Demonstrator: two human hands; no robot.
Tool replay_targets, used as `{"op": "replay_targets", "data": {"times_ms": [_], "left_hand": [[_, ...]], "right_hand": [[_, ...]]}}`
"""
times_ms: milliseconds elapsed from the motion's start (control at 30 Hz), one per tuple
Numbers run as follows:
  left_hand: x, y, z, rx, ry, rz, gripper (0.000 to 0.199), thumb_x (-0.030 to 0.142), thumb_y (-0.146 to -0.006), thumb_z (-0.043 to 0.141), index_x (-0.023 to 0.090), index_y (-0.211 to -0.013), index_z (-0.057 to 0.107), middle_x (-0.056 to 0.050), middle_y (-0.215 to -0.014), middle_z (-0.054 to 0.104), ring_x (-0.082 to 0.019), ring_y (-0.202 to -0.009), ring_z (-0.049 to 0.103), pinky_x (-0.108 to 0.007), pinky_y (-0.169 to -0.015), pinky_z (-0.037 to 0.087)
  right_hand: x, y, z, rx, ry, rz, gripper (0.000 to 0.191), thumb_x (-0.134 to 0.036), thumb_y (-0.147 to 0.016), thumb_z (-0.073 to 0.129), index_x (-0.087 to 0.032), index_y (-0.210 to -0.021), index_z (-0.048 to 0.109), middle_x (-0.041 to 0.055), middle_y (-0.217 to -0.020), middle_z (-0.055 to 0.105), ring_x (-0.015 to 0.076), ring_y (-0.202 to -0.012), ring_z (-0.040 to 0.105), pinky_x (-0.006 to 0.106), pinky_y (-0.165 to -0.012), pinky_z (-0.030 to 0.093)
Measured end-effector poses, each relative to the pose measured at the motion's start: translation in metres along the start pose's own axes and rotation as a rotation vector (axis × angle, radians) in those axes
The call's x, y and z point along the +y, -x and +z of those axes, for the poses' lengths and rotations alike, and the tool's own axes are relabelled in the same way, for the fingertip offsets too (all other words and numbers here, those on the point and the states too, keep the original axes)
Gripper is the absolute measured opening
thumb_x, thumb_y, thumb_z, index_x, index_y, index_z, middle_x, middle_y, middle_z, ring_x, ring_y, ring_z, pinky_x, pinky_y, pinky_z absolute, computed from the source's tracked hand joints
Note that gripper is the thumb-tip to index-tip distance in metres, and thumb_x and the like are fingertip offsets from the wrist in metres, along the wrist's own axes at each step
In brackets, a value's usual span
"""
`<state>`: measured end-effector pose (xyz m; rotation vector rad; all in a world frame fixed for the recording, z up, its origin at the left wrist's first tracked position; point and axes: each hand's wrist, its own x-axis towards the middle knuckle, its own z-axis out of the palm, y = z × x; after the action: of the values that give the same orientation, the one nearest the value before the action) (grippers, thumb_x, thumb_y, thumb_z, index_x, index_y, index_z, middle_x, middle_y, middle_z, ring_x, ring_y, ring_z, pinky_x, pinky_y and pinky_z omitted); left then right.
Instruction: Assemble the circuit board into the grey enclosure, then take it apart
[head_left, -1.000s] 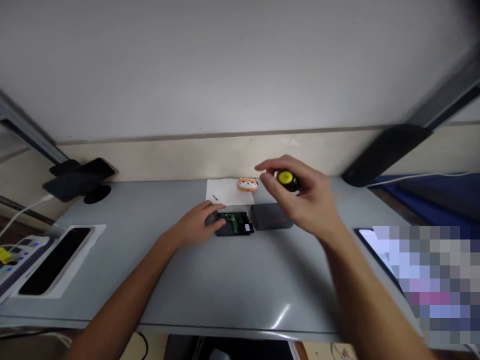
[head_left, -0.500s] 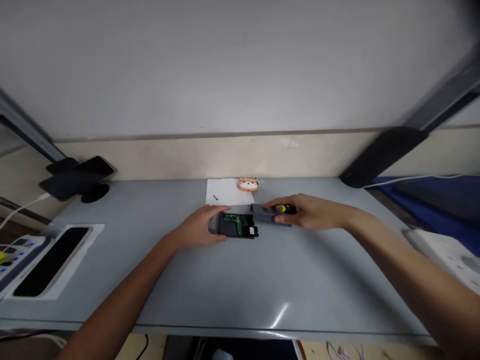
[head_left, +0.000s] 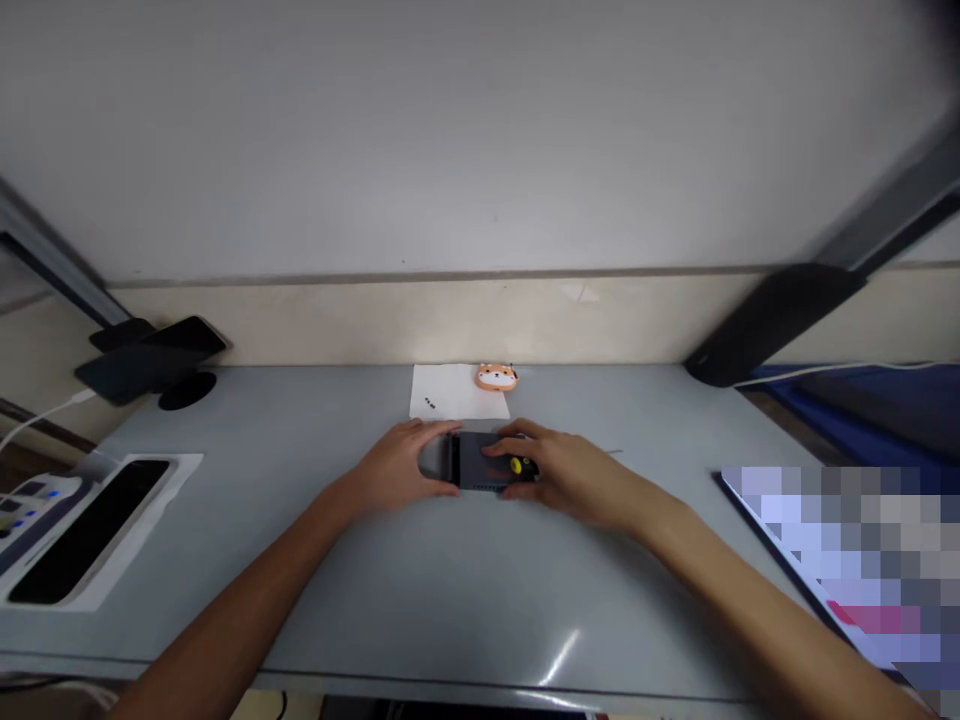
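Note:
A small dark grey electronic case [head_left: 472,458] lies flat on the grey desk, its grey cover now over the circuit board. My left hand [head_left: 396,466] holds the case's left end between thumb and fingers. From the right, my right hand [head_left: 570,472] grips the cover with its fingers along the edges and on top. A yellow-and-black screwdriver [head_left: 517,466] is tucked in that same hand, its thin shaft poking out to the right. Behind the case, several tiny dark screws [head_left: 430,404] rest on a white sheet of paper [head_left: 457,400].
An orange animal-face case [head_left: 496,378] sits on the paper. At left are a phone on a stand [head_left: 150,360], another phone [head_left: 86,535] on white paper and a power strip [head_left: 37,515]. A black cylindrical object [head_left: 772,325] leans at back right; a blurred-out screen [head_left: 847,570] is at right.
My right hand has moved left with the cover and screwdriver, and the cover now hides the green circuit board. A pixelated screen has appeared at right. My left hand has stayed at the case.

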<state>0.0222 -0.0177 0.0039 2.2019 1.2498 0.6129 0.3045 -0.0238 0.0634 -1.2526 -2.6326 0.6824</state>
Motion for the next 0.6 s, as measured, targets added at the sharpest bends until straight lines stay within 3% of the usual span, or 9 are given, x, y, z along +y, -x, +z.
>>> {"op": "replay_targets", "data": {"times_ms": [267,467,600], "left_hand": [[0.002,-0.003,-0.003,0.005,-0.02,-0.033,0.093,0.043,-0.065,0.094,0.036,-0.148,0.053,-0.005,-0.138,0.065,-0.031,-0.121,0.062,-0.046,-0.101,0.052],[0.0,-0.002,-0.002,0.003,-0.077,-0.022,0.096,0.045,-0.064,0.095,0.035,-0.149,0.052,-0.006,-0.138,0.065,-0.033,-0.127,0.06,-0.047,-0.105,0.051],[0.003,-0.001,-0.005,-0.033,-0.091,-0.002,0.089,0.046,-0.067,0.093,0.038,-0.147,0.053,-0.003,-0.141,0.064,-0.033,-0.132,0.057,-0.048,-0.11,0.048]], "right_hand": [[0.009,-0.027,0.005,0.006,-0.141,-0.079,0.041,-0.032,-0.084,0.075,-0.032,-0.126,0.07,0.0052,-0.127,0.066,0.0221,-0.096,0.069,0.037,-0.09,0.053],[0.013,-0.023,0.015,0.091,-0.172,-0.069,0.03,-0.036,-0.083,0.076,-0.031,-0.112,0.073,0.0048,-0.13,0.065,0.0204,-0.09,0.069,0.035,-0.08,0.055],[0.009,-0.018,0.019,0.111,-0.147,-0.082,0.029,-0.043,-0.086,0.074,-0.033,-0.113,0.072,0.0043,-0.135,0.064,0.0215,-0.092,0.07,0.038,-0.083,0.055]]}}
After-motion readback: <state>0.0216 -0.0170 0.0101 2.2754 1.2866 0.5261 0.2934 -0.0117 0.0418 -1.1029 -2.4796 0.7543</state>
